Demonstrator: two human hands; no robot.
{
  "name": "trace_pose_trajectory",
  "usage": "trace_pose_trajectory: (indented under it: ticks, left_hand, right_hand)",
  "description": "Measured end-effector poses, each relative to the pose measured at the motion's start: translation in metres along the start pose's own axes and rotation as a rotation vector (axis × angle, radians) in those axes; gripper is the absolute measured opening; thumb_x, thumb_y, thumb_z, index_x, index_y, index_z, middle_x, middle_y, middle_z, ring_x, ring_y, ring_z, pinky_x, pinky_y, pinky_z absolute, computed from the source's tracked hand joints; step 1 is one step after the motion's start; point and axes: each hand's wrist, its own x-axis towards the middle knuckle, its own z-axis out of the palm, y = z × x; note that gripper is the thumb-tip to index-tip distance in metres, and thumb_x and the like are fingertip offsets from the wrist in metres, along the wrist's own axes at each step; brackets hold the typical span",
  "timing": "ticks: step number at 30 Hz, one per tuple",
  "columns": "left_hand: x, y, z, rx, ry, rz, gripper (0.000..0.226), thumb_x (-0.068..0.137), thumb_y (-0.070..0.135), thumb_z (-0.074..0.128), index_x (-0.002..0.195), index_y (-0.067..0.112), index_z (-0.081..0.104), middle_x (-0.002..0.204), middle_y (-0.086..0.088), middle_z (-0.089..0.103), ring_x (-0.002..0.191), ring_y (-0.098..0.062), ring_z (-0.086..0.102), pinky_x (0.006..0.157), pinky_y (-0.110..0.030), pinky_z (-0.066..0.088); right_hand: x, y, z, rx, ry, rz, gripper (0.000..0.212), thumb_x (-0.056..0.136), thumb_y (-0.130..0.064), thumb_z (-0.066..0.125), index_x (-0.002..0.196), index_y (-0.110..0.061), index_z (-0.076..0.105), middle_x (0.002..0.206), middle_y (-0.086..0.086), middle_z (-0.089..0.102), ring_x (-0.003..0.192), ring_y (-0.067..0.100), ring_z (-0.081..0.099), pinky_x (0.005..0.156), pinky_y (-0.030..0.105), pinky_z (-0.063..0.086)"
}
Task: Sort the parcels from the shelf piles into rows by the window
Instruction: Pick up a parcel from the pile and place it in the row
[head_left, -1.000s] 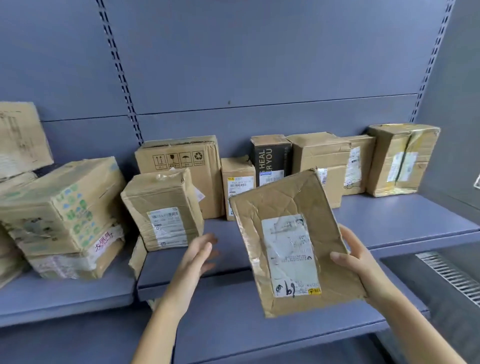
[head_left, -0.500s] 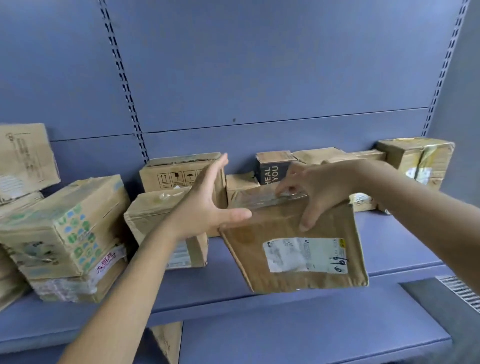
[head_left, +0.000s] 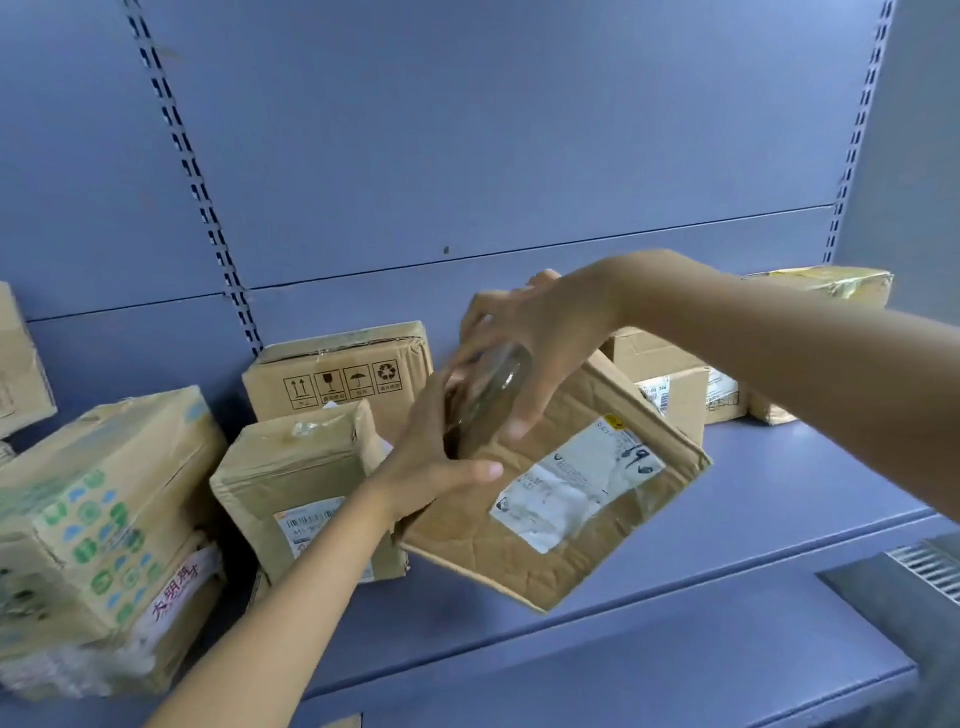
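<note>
Both grips clasp the flat parcel: left hand at its left edge, right hand on top.

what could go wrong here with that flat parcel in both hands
1. The flat parcel is tilted in the air, and both the left hand and right hand grip the same taped corner, so it might twist loose and drop.
2. Its far edge sits near the labelled box behind, so swinging it may knock that box.

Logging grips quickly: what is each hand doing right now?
Left hand: closed on the flat parcel.
Right hand: gripping the same parcel's top edge.
</note>
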Motion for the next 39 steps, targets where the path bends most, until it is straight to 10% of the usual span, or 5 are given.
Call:
trace_pose_trajectory:
  ticks: [4, 9, 19, 30, 39]
  left_hand:
    - [-0.013, -0.023, -0.004, -0.468, 0.225, -0.131, 0.128, 0.038, 0.053, 0.084, 0.143, 0.004, 0.029, 0.140, -0.022, 0.044, 0.131, -0.035, 0.044, 0.108, -0.051, 0.037]
    - [-0.013, -0.016, -0.021, -0.497, 0.250, -0.175, 0.102, 0.051, 0.046, 0.066, 0.138, -0.001, 0.039, 0.132, -0.025, 0.052, 0.125, -0.044, 0.047, 0.105, -0.059, 0.036]
    - [0.055, 0.068, -0.020, 1.157, -0.313, 0.084, 0.100, 0.047, 0.072, 0.056, 0.137, 0.043, 0.023, 0.135, 0.005, 0.030, 0.122, -0.019, 0.027, 0.101, -0.035, 0.024]
    - [0.087, 0.082, 0.014, 1.589, -0.611, 0.066, 0.094, 0.060, 0.072, 0.062, 0.132, 0.015, 0.040, 0.137, -0.015, 0.043, 0.119, -0.031, 0.039, 0.098, -0.043, 0.032]
    - [0.045, 0.047, -0.036, 0.936, 0.524, 0.198, 0.067, 0.087, 0.060, 0.038, 0.140, 0.019, 0.040, 0.143, -0.002, 0.043, 0.134, -0.022, 0.035, 0.111, -0.036, 0.022]
  right_hand:
    - [-0.033, 0.037, 0.030, 0.739, 0.658, -0.005, 0.062, 0.069, -0.071, 0.061, 0.127, -0.061, 0.041, 0.146, -0.022, 0.035, 0.137, -0.002, 0.031, 0.117, 0.034, 0.024]
    - [-0.052, 0.064, 0.101, 1.080, 0.724, 0.072, 0.088, 0.060, -0.064, 0.076, 0.137, -0.055, 0.033, 0.152, -0.024, 0.031, 0.139, 0.006, 0.035, 0.112, 0.039, 0.034]
    - [-0.033, 0.040, 0.070, 0.638, 0.358, -0.120, 0.096, 0.056, -0.060, 0.081, 0.130, -0.067, 0.020, 0.150, -0.029, 0.020, 0.136, -0.020, 0.010, 0.105, 0.000, 0.014]
    - [0.004, 0.049, 0.137, 0.594, 0.326, -0.032, 0.142, 0.047, -0.048, 0.086, 0.131, -0.063, -0.028, 0.139, -0.032, 0.007, 0.138, 0.006, 0.019, 0.109, 0.025, 0.027]
    - [-0.007, 0.061, 0.199, 1.294, 0.658, 0.086, 0.115, 0.043, -0.047, 0.077, 0.136, -0.059, 0.009, 0.134, -0.009, 0.023, 0.126, 0.010, 0.039, 0.095, 0.019, 0.037]
